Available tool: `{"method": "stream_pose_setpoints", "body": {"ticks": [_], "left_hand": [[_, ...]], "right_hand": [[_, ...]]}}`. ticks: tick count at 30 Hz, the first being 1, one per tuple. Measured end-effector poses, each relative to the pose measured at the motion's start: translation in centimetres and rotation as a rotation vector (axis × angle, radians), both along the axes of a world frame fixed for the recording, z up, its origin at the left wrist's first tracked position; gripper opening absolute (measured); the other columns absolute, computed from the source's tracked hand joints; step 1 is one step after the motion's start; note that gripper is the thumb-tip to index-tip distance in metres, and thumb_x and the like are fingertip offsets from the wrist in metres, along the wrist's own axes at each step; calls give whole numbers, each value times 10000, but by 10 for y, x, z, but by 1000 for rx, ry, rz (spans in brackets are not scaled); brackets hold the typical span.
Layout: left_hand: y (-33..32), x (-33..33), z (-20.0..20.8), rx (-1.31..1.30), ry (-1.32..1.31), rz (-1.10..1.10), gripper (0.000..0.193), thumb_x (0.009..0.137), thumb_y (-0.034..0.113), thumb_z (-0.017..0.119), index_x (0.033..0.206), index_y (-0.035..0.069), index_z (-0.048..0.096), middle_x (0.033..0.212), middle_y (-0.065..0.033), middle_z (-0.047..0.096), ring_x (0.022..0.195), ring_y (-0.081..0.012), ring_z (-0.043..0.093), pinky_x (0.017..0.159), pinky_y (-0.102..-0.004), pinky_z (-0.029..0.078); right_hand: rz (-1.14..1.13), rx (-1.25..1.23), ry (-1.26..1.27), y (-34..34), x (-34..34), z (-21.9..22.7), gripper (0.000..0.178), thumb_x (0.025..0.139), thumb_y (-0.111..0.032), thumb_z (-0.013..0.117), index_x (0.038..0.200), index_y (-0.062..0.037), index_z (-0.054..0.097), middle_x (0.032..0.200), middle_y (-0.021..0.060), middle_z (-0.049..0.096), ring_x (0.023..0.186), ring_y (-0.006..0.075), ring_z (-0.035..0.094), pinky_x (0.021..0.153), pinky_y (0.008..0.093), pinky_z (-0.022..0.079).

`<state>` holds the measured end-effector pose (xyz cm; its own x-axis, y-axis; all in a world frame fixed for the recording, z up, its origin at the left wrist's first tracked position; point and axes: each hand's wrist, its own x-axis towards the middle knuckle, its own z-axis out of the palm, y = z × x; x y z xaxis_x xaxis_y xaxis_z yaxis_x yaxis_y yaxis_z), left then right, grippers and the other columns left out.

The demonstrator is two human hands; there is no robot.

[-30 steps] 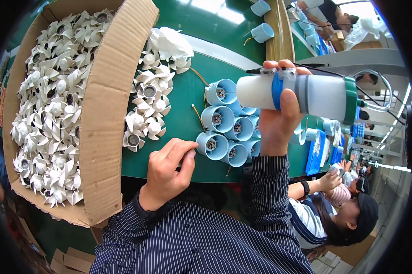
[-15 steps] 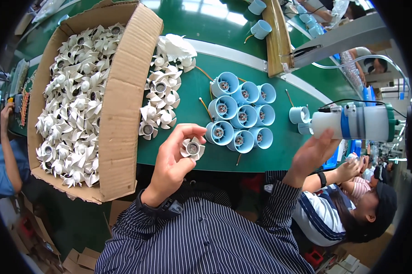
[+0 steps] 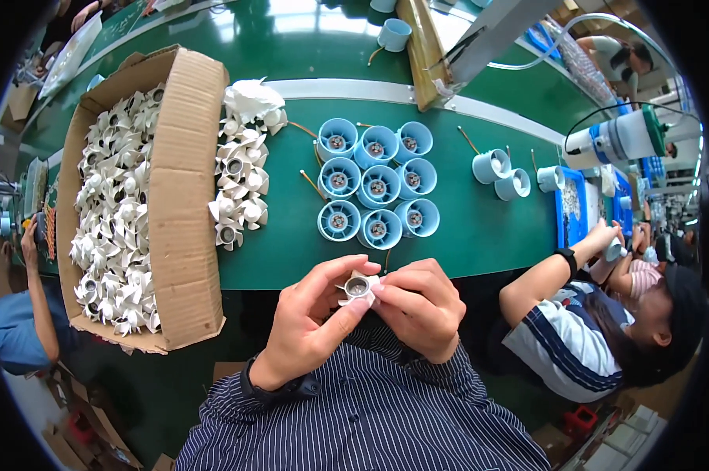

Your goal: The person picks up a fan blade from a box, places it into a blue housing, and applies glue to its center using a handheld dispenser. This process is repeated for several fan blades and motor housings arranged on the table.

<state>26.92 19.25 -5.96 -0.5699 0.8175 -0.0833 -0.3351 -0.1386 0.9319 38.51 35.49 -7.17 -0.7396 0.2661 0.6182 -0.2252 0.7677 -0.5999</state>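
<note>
In front of my chest, my left hand [image 3: 311,318] grips a small white fan impeller [image 3: 358,287], its round hub opening facing up. My right hand [image 3: 423,304] pinches the impeller's right side at a blade between thumb and fingers. Just beyond both hands, several light-blue round fan housings [image 3: 378,187] stand in a block on the green bench, with motor parts showing inside and thin wires sticking out from some. To their left lies a group of loose white impellers [image 3: 243,184].
A cardboard box [image 3: 186,200] full of impellers stands at left. More blue housings [image 3: 513,184] sit to the right. A white dispenser bottle [image 3: 629,140] with a green end hangs at upper right. Co-workers [image 3: 574,345] sit at right; another person's arm [image 3: 40,290] shows at left.
My right hand has let go of the dispenser bottle and come over to the impeller in my left hand. The head view has shifted to the right.
</note>
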Motion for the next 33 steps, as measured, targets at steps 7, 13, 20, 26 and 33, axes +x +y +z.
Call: {"method": "stream_pose_setpoints", "body": {"ticks": [7, 13, 20, 26, 33], "left_hand": [[-9, -7, 10, -131, -40, -35, 372, 1023, 14, 615, 1385, -69, 609, 1182, -175, 766, 986, -220, 776, 874, -312, 626], [-33, -23, 14, -197, 328, 18, 289, 1000, 22, 620, 1268, -72, 672, 1064, -166, 777, 892, -202, 765, 798, -304, 615], [-71, -43, 38, -240, 477, 234, 276, 1012, 82, 612, 1220, -84, 683, 1018, -171, 755, 813, -199, 729, 755, -309, 594], [-113, -75, 54, -226, 627, 522, 322, 1045, 154, 572, 1231, -87, 678, 1014, -157, 734, 786, -204, 701, 723, -316, 573], [-124, -128, 112, -291, 816, 777, 346, 1095, 186, 548, 1334, -39, 658, 1138, -135, 729, 881, -184, 705, 786, -296, 556]], "right_hand": [[-168, -306, -51, 37, 10, -8, 162, 893, -6, 810, 1016, 19, 708, 905, 73, 698, 813, 187, 655, 727, 305, 519], [-347, -529, -308, 79, 11, -21, 129, 1018, -92, 706, 976, 26, 677, 852, 17, 646, 795, 97, 585, 748, 237, 458], [-329, -624, -283, 82, 11, -31, 137, 966, -84, 741, 926, 33, 681, 798, 31, 647, 689, 82, 549, 646, 264, 448], [-311, -668, -371, 70, -2, -21, 127, 979, -91, 739, 1014, -8, 649, 847, -36, 608, 771, 34, 537, 695, 211, 438], [-337, -719, -385, 70, -12, -26, 177, 943, -39, 723, 1072, -24, 603, 904, -49, 564, 796, 19, 522, 704, 199, 421]]}}
